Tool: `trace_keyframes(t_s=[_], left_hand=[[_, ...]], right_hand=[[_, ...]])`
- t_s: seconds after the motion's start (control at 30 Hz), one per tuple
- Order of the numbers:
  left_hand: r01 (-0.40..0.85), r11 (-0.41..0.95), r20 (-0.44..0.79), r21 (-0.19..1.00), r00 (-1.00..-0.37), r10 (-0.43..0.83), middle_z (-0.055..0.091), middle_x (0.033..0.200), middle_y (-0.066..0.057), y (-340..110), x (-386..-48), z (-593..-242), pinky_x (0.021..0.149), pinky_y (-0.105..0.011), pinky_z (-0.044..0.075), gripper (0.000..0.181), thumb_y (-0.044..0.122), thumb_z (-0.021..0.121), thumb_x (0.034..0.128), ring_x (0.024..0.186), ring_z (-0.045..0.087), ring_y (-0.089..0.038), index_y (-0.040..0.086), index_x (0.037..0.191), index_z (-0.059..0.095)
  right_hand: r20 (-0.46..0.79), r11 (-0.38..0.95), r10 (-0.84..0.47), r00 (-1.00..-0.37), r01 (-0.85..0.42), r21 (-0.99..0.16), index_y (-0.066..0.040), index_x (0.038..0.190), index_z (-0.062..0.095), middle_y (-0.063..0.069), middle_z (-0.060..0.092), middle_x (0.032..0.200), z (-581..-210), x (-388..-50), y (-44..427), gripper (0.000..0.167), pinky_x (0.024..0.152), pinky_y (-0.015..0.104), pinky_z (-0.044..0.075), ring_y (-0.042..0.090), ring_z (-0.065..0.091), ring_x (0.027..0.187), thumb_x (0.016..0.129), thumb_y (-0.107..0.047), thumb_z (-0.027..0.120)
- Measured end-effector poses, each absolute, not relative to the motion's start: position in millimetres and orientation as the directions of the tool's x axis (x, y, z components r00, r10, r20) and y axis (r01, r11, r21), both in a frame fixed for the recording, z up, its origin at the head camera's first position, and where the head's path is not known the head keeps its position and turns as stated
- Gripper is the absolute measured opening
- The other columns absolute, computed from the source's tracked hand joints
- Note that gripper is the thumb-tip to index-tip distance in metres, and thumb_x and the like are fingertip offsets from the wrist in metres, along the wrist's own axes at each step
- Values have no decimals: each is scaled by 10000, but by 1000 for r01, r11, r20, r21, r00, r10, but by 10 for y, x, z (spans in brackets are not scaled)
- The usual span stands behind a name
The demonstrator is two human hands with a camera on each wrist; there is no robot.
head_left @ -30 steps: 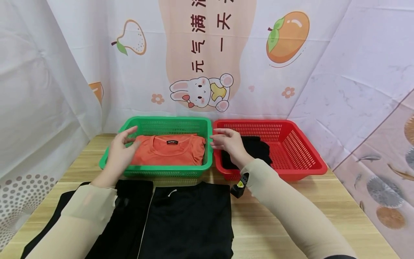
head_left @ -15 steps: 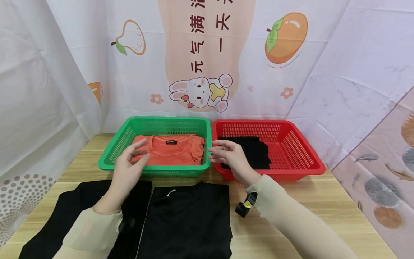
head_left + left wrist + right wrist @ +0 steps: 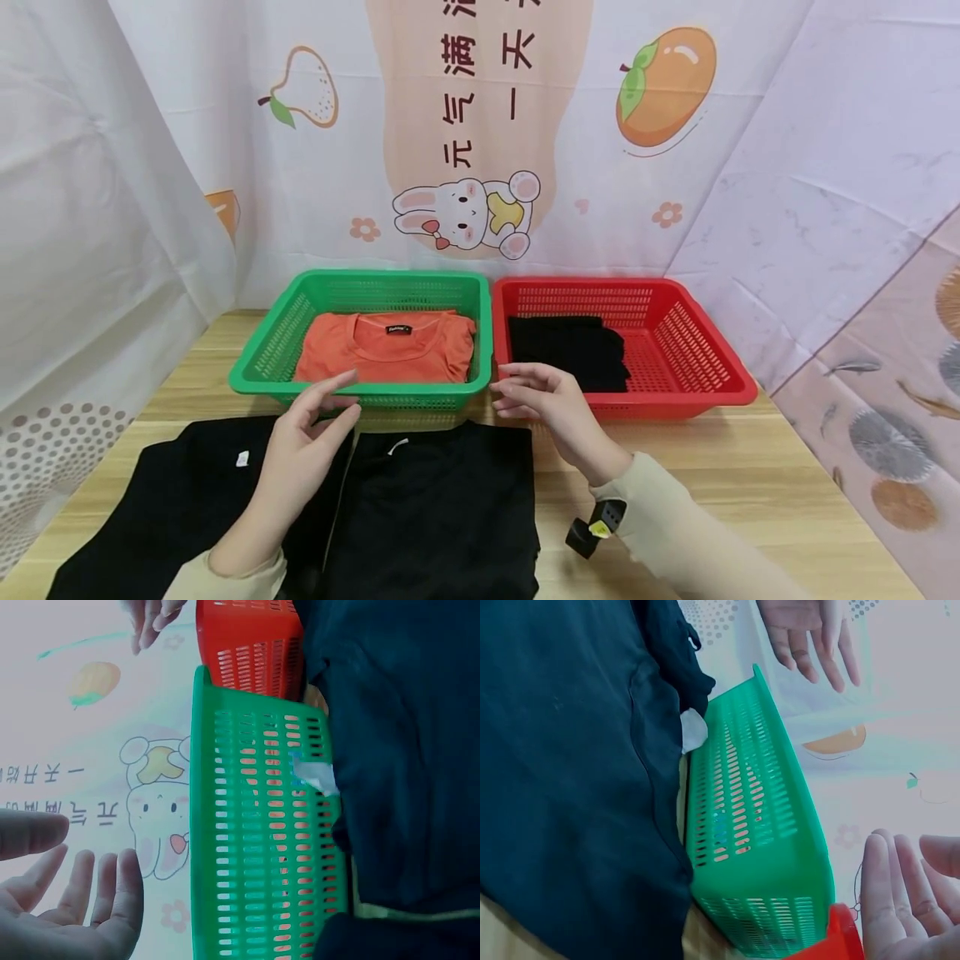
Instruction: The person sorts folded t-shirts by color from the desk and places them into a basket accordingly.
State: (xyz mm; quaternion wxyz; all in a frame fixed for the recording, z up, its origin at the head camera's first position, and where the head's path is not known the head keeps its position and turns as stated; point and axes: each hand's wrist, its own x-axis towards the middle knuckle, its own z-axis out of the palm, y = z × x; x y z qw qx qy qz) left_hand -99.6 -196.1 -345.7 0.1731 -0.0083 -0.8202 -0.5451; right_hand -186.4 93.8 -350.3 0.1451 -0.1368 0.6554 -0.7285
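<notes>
left hand (image 3: 302, 448), right hand (image 3: 557, 410): hovering empty, fingers loosely relaxed | black garment (image 3: 442, 508): lying near | even two-sided grip: likely preventing creases

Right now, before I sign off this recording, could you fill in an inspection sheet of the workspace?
Surface: wood-grain table.
Job's things: left black garment and right black garment side by side on the table; behind them, green basket holding an orange top and red basket holding black cloth.
Clutter: nothing seen.
Hands: left hand above the garments, right hand near the red basket; both hold nothing.
Cables: nothing seen.
Surroundings: printed fabric backdrop behind the baskets.
</notes>
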Motion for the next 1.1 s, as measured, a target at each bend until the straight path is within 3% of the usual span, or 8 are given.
trace_keyframes(t_s=[0.17, 0.33, 0.57, 0.67, 0.93, 1.1], left_hand=[[124, 378, 211, 917, -958, -197, 569, 1294, 135, -1924, -891, -3548, 828, -107, 491, 398, 126, 620, 982, 1045, 568, 51, 97, 1377, 577], [53, 454, 144, 890, -975, -170, 577, 1343, -12, -1910, -823, -3617, 808, -162, 513, 402, 188, 643, 975, 1048, 559, 36, 163, 1373, 592], [-44, 510, 27, 859, -991, -131, 533, 1411, -72, -1892, -740, -3684, 828, -210, 529, 447, 252, 654, 969, 1198, 575, -232, 202, 1400, 553], [-51, 502, 15, 863, -992, -127, 513, 1431, -91, -1866, -730, -3716, 829, -218, 530, 457, 231, 653, 969, 1220, 568, -282, 186, 1410, 540], [-39, 494, 16, 869, -994, -107, 517, 1428, -79, -1761, -744, -3818, 841, -246, 541, 457, 211, 684, 946, 1219, 562, -268, 195, 1387, 566], [-35, 515, 15, 856, -996, -93, 512, 1435, -71, -1734, -756, -3847, 902, -383, 547, 469, 248, 692, 941, 1231, 549, -283, 184, 1389, 568]], right_hand=[[-9, -110, -392, -920, 57, -992, 111, 1358, 503, 132, 730, 1115, -3581, -1777, 993, 434, 831, 355, 593, 147, 729, 851, 964, -44, 596], [-15, -112, -381, -924, 63, -992, 116, 1342, 512, 186, 710, 1143, -3651, -1694, 1041, 439, 822, 349, 594, 158, 730, 861, 953, -56, 621], [-53, -150, -375, -926, 117, -982, 104, 1344, 517, 80, 733, 1081, -3762, -1537, 1095, 444, 819, 337, 594, 157, 732, 869, 942, -46, 632], [-56, -150, -380, -923, 122, -981, 94, 1327, 531, 81, 731, 1085, -3823, -1490, 1111, 427, 826, 344, 593, 163, 731, 880, 939, -49, 636], [-65, -130, -401, -914, 127, -983, 175, 1368, 422, 107, 712, 1128, -3983, -1424, 1175, 517, 828, 347, 591, 156, 722, 901, 948, -51, 621], [-56, -149, -388, -920, 123, -981, 193, 1359, 413, 112, 712, 1111, -4069, -1407, 1221, 515, 820, 338, 592, 147, 720, 889, 944, -34, 618]])
